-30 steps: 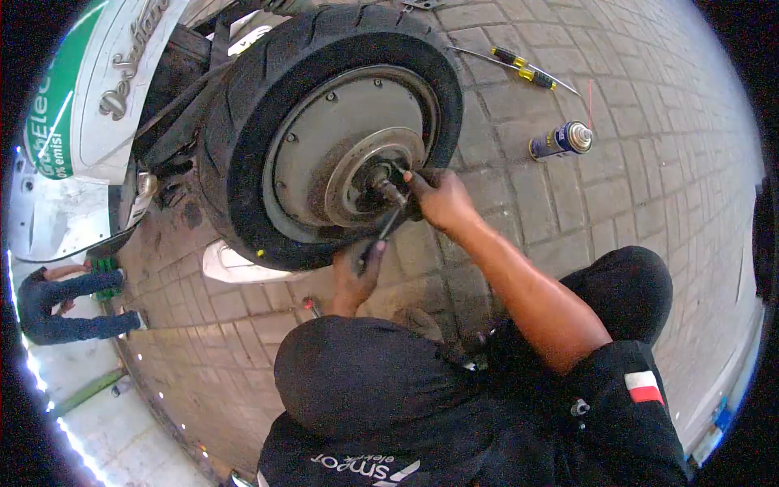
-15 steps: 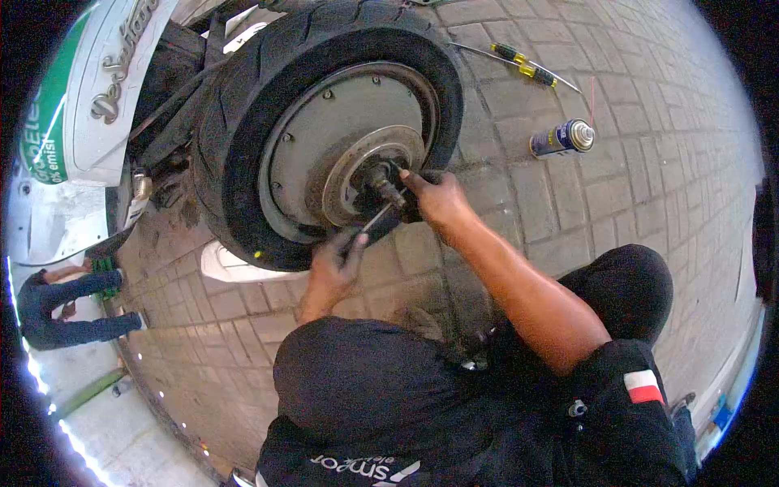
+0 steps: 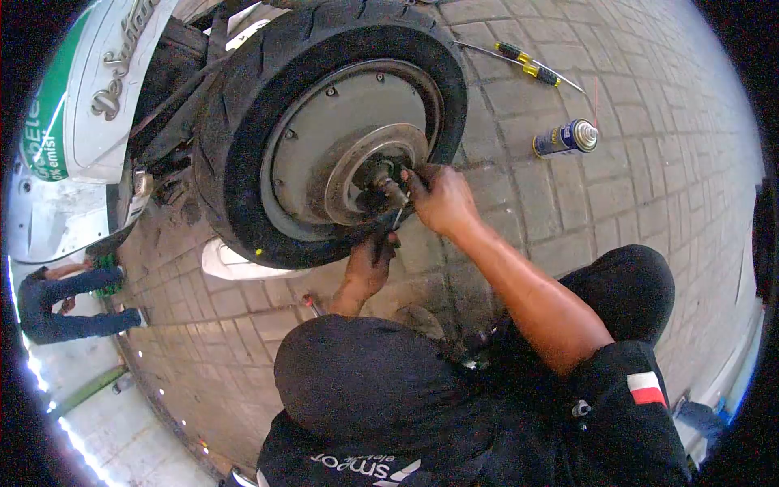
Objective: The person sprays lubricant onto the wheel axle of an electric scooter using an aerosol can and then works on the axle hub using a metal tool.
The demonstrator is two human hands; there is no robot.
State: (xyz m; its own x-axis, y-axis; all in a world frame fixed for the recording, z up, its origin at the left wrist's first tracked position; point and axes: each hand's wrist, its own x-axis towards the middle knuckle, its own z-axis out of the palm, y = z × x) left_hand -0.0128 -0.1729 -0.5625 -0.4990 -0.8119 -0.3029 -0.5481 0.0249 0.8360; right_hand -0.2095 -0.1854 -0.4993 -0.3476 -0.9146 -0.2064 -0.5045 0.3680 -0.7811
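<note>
A wheel point(image 3: 243, 138) with a black tyre, a grey hub and a round brake disc point(image 3: 345, 191) stands in front of me. From its centre sticks out a dirty axle point(image 3: 381, 180). My left hand point(image 3: 371, 266) is below it, closed on a thin metal tool point(image 3: 398, 216) that points up toward the axle's end; its grip is hidden in my fingers. At the axle's right side is my right hand point(image 3: 445, 199), thumb and fingers bent together. Whatever they pinch is dark and hidden.
Two yellow-and-black screwdrivers point(image 3: 542, 73) and a blue spray can point(image 3: 565, 138) with a red straw are on the paving, upper right. White vehicle bodywork point(image 3: 89, 122) borders the left side. Under the tyre shows a white part point(image 3: 231, 264). Another person point(image 3: 69, 300) bends over at far left.
My left hand has moved right and slightly up, and the tool now stands steeper, close to my right fingers. A small red-tipped item shows beside my left wrist. The right hand has barely shifted.
</note>
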